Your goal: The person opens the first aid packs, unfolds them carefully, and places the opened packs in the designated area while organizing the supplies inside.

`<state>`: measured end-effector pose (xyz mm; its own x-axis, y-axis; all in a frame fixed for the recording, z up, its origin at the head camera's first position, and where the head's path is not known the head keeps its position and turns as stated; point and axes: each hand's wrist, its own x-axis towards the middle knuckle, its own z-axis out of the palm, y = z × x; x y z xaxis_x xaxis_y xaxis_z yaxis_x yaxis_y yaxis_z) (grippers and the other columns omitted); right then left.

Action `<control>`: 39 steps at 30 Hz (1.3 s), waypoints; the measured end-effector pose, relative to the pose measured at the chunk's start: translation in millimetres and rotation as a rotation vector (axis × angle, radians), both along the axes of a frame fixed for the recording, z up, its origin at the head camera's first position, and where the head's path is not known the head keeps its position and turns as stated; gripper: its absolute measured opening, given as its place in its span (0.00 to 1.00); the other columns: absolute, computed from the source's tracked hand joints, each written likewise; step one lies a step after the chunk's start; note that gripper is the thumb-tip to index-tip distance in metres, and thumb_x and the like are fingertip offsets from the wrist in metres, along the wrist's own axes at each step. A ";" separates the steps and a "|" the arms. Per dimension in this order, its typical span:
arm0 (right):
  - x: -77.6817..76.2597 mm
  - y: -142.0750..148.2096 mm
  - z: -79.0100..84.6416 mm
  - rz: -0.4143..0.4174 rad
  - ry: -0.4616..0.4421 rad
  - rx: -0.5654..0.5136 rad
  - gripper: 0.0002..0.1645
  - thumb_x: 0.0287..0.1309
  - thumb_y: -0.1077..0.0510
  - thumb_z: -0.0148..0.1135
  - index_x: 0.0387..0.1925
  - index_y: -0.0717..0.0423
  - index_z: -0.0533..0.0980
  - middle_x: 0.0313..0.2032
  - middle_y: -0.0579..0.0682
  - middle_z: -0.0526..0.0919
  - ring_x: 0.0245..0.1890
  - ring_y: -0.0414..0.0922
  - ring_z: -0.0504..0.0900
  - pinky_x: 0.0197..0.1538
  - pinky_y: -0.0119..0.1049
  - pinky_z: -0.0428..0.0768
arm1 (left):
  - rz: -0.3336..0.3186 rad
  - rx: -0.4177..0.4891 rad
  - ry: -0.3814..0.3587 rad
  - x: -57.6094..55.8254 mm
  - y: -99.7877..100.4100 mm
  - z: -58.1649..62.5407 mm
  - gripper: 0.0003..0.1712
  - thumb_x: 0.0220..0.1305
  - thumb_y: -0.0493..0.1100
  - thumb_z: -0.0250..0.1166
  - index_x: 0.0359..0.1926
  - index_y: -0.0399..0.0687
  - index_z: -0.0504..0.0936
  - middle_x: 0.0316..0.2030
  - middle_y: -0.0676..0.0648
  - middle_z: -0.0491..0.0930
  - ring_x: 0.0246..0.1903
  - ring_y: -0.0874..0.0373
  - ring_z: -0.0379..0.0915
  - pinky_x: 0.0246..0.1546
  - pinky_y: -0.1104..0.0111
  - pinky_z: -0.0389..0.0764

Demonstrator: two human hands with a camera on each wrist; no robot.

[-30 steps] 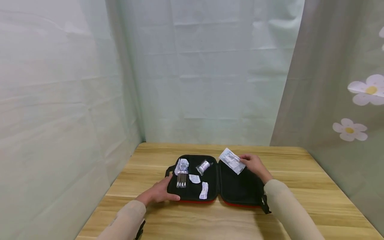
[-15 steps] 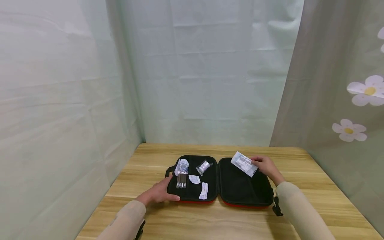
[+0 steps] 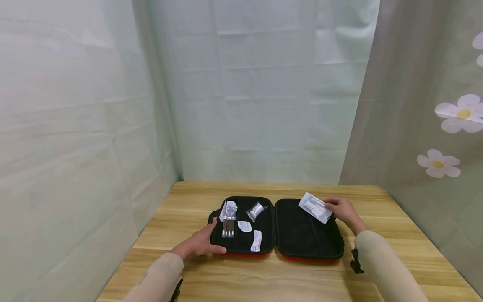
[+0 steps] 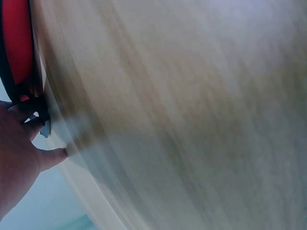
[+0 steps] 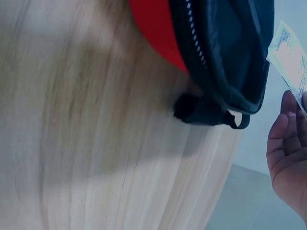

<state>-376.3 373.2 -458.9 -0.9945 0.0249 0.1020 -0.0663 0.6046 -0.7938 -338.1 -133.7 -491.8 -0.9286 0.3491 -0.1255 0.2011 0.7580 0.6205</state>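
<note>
A black case with red outer shell lies opened flat, its left half [image 3: 239, 246] and right half [image 3: 302, 241] side by side. My right hand [image 3: 343, 212] pinches a white printed packet [image 3: 315, 207] by its right edge, over the back of the right half. The left hand [image 3: 200, 243] rests at the left half's front left corner, thumb stretched along the front edge and fingers at the side. In the left wrist view, that hand [image 4: 21, 158] is beside a black strap. On the left half lie a clear pack of thin brown sticks [image 3: 228, 228] and a plastic-wrapped white roll [image 3: 256, 210].
Two small white printed papers, one in the middle [image 3: 245, 226] and one nearer the front [image 3: 256, 240], lie on the left half. A black strap with a buckle [image 3: 356, 262] hangs near the right sleeve. Pale curtains enclose the wooden table [image 3: 279, 281] behind and at the sides.
My right hand has moved right with the packet, from near the case's middle toward the right half's back right corner. The left hand stays in place.
</note>
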 end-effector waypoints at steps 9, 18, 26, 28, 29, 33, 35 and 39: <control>6.5 14.9 2.8 0.006 0.008 0.051 0.16 0.67 0.62 0.58 0.50 0.72 0.78 0.41 0.63 0.83 0.33 0.46 0.78 0.31 0.39 0.78 | 0.019 -0.002 -0.022 1.7 1.0 0.2 0.68 0.45 0.64 0.78 0.77 0.42 0.52 0.71 0.34 0.59 0.67 0.35 0.57 0.66 0.39 0.56; 5.0 29.9 -3.2 -0.009 -0.005 0.069 0.16 0.67 0.62 0.58 0.48 0.72 0.78 0.39 0.61 0.83 0.32 0.45 0.78 0.31 0.39 0.78 | 0.016 -0.008 -0.019 1.5 0.6 0.0 0.68 0.46 0.64 0.78 0.77 0.40 0.51 0.71 0.33 0.58 0.68 0.35 0.56 0.66 0.39 0.56; 9.2 29.6 -0.8 -0.006 -0.005 0.076 0.16 0.66 0.63 0.57 0.48 0.73 0.78 0.41 0.64 0.83 0.31 0.46 0.78 0.31 0.38 0.79 | 0.010 0.009 -0.020 1.1 0.7 -1.2 0.68 0.45 0.64 0.78 0.77 0.42 0.51 0.71 0.34 0.59 0.68 0.36 0.57 0.66 0.39 0.56; 9.7 30.0 -0.6 -0.014 -0.011 0.082 0.16 0.66 0.63 0.57 0.48 0.73 0.78 0.41 0.65 0.83 0.31 0.46 0.79 0.32 0.38 0.79 | 0.009 0.007 -0.018 1.3 0.7 -0.8 0.68 0.45 0.64 0.78 0.77 0.42 0.51 0.71 0.34 0.59 0.68 0.36 0.57 0.66 0.39 0.56; 9.8 30.3 -0.7 -0.017 -0.014 0.083 0.16 0.66 0.63 0.57 0.48 0.73 0.78 0.41 0.65 0.83 0.31 0.46 0.79 0.32 0.38 0.79 | 0.008 0.006 -0.019 1.2 0.7 -0.7 0.68 0.45 0.64 0.78 0.77 0.42 0.51 0.71 0.34 0.59 0.68 0.36 0.57 0.66 0.39 0.56; 9.5 31.6 -2.2 -0.027 -0.021 0.079 0.16 0.66 0.63 0.57 0.48 0.73 0.78 0.40 0.64 0.83 0.30 0.47 0.79 0.31 0.38 0.79 | 0.007 0.008 -0.019 1.0 1.1 0.2 0.68 0.45 0.64 0.78 0.77 0.42 0.51 0.71 0.34 0.59 0.68 0.36 0.57 0.66 0.39 0.56; 8.9 31.3 -3.1 -0.018 -0.025 0.067 0.16 0.66 0.64 0.58 0.48 0.74 0.77 0.39 0.63 0.83 0.29 0.46 0.79 0.31 0.38 0.79 | 0.010 0.009 -0.021 1.0 1.3 0.4 0.68 0.45 0.64 0.78 0.77 0.42 0.51 0.71 0.34 0.59 0.68 0.36 0.57 0.66 0.39 0.56; 7.1 27.4 -5.9 -0.016 -0.037 0.029 0.15 0.65 0.64 0.59 0.47 0.74 0.78 0.36 0.60 0.83 0.28 0.45 0.78 0.31 0.38 0.79 | 0.015 0.007 -0.021 1.7 1.8 0.7 0.68 0.44 0.63 0.79 0.77 0.41 0.51 0.71 0.34 0.59 0.67 0.36 0.57 0.66 0.39 0.56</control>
<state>-369.2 400.6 -464.8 -0.9971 0.0383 0.0658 -0.0272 0.6282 -0.7776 -336.4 -131.9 -491.1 -0.9309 0.3359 -0.1433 0.1762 0.7567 0.6295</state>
